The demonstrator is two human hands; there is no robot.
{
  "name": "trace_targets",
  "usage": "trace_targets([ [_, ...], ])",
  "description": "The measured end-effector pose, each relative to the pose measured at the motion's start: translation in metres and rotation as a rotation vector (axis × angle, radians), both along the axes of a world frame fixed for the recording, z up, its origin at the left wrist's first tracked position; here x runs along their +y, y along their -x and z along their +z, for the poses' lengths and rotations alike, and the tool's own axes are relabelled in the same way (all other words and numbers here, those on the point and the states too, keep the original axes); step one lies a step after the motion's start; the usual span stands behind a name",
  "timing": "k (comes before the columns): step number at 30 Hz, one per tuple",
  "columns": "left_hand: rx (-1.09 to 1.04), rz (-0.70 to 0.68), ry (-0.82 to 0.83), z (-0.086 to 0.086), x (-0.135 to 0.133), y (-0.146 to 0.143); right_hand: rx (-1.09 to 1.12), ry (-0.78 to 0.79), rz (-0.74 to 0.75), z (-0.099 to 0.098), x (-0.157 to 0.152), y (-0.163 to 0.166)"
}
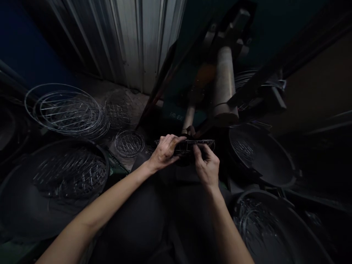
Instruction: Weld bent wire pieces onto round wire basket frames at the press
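Observation:
Between my hands a round wire rack [187, 146] is held nearly edge-on, close to the lower electrode [189, 119] of what looks like a spot-welding machine. My left hand [165, 151] grips the rack's left side, its thumb and fingers closed over the wire. On the right side, my right hand [206, 163] pinches the wire near the front of the rack. Its fingertips are partly hidden, so any small piece in them cannot be made out. A thick metal cylinder [224, 80] of the machine hangs above and to the right of the rack.
On the left, large wire rings and grids [68, 113] lie stacked behind a dark basin [16, 198] of wire parts. A small round wire grid [129, 143] lies nearer. Two more basins, one farther back [275, 161] and one nearer [299, 234], hold wire pieces on the right.

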State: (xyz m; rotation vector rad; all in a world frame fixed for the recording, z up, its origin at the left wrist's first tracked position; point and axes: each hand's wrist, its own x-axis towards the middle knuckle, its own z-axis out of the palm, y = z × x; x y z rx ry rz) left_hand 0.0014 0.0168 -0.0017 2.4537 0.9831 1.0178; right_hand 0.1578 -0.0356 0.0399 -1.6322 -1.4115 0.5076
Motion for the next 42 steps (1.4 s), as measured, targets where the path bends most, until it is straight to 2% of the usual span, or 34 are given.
trace_targets([
  [10,0.037,-0.006,-0.009,0.005,0.011,-0.003,0.033,-0.050,-0.007,-0.003,0.009,-0.001],
  [16,0.062,0.009,-0.115,0.005,0.016,-0.003,0.063,-0.053,-0.007,-0.005,0.012,-0.001],
  [23,0.098,0.029,-0.169,-0.004,0.021,-0.004,0.010,-0.057,-0.032,-0.006,0.011,-0.002],
  [26,0.114,0.065,-0.197,-0.008,0.025,-0.005,-0.073,-0.037,-0.062,-0.002,0.013,0.003],
  [29,0.141,0.073,-0.146,-0.002,0.023,-0.003,-0.067,-0.035,-0.060,0.010,0.003,0.003],
  [32,0.113,0.045,-0.034,0.010,0.008,0.002,0.027,-0.022,-0.127,0.014,-0.034,-0.024],
  [34,0.086,0.016,0.059,0.017,-0.009,0.004,-0.019,0.019,-0.300,0.004,-0.067,-0.063],
  [36,0.087,-0.032,0.156,0.020,-0.027,0.001,-0.150,0.138,-0.523,-0.018,-0.099,-0.112],
  [38,0.126,-0.095,0.242,0.019,-0.043,-0.006,-0.345,0.498,-0.649,-0.046,-0.126,-0.156],
  [40,0.203,-0.153,0.285,0.015,-0.054,-0.015,-0.433,0.796,-0.639,-0.077,-0.149,-0.185],
  [42,0.282,-0.198,0.274,0.009,-0.062,-0.018,-0.413,0.942,-0.602,-0.106,-0.164,-0.198],
])
